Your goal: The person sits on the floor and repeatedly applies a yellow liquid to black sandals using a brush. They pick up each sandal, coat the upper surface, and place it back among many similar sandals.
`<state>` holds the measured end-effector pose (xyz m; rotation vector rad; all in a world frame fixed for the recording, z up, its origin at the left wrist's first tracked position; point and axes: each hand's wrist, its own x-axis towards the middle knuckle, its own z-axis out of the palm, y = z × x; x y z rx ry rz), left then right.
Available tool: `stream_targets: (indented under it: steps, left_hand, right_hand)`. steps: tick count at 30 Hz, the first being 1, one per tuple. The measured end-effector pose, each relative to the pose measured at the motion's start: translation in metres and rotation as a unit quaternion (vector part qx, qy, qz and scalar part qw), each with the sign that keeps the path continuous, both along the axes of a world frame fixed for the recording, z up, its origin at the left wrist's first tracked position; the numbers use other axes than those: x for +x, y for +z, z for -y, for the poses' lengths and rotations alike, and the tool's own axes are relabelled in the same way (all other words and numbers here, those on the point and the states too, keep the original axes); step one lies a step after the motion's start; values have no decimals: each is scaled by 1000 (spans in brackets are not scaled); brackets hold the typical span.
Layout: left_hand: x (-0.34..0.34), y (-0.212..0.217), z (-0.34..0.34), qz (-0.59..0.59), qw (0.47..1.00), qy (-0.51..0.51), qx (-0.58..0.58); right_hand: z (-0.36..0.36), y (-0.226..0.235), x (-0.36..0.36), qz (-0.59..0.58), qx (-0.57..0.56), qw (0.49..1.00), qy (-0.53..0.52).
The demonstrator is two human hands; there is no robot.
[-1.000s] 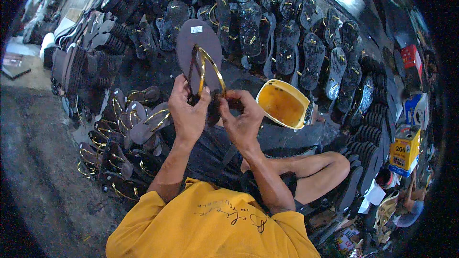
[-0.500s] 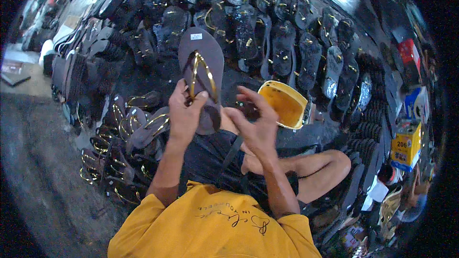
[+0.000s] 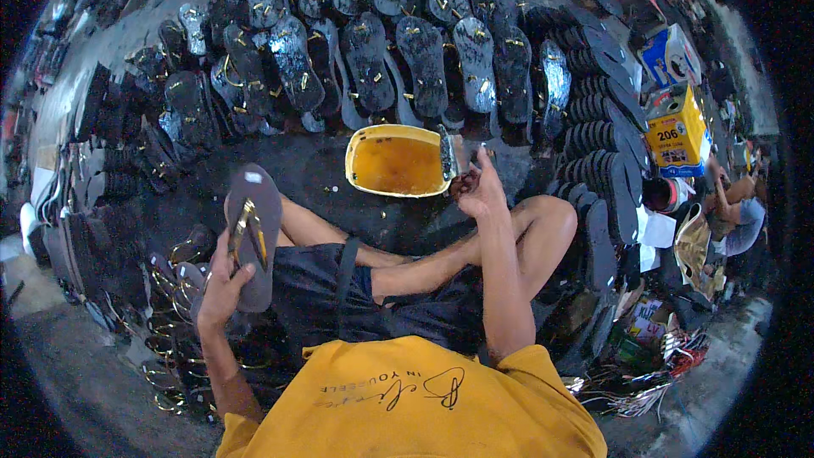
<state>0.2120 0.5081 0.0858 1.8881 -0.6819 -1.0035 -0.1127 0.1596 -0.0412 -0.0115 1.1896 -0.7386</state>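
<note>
My left hand [image 3: 219, 287] grips a brown flip-flop sandal [image 3: 254, 237] with a gold strap, held sole-up over my left knee. My right hand [image 3: 480, 190] reaches out to the yellow tub [image 3: 398, 164] of amber glue on the floor and holds a brush [image 3: 448, 153] at the tub's right rim. I sit cross-legged in a yellow shirt and dark apron, with my knees between the two hands.
Rows of dark sandals [image 3: 373, 59] lie spread on the floor beyond the tub. Stacked soles [image 3: 602, 153] stand at the right, loose gold straps [image 3: 170, 288] at the left. A yellow box [image 3: 676, 133] and another seated person [image 3: 729, 212] are at the far right.
Both hands were together on the sandal in front of me. Now the right hand has left it and gone to the glue tub, while the left hand has lowered the sandal to the left.
</note>
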Motion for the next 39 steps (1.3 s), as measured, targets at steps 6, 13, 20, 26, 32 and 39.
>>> stream_targets:
  steps: [6,13,20,26,32,39]
  left_hand:
    - [-18,-17,-9,388,918,37,73]
    - [-43,10,17,442,886,-112,85]
    - [-29,-4,20,140,988,38,-44]
    - [-52,-24,76,-601,690,157,-372]
    - [-73,-38,104,-660,603,174,-413]
    - [-87,-27,112,-630,671,108,-377]
  right_hand:
    - [-9,48,-1,-377,-397,832,91]
    - [-2,85,23,-401,-519,717,235]
    - [-20,48,41,-484,-668,443,352]
    - [-12,78,-9,-530,-521,607,282]
    - [-26,89,-31,-349,-402,795,290]
    - [-12,192,56,-195,-524,811,170]
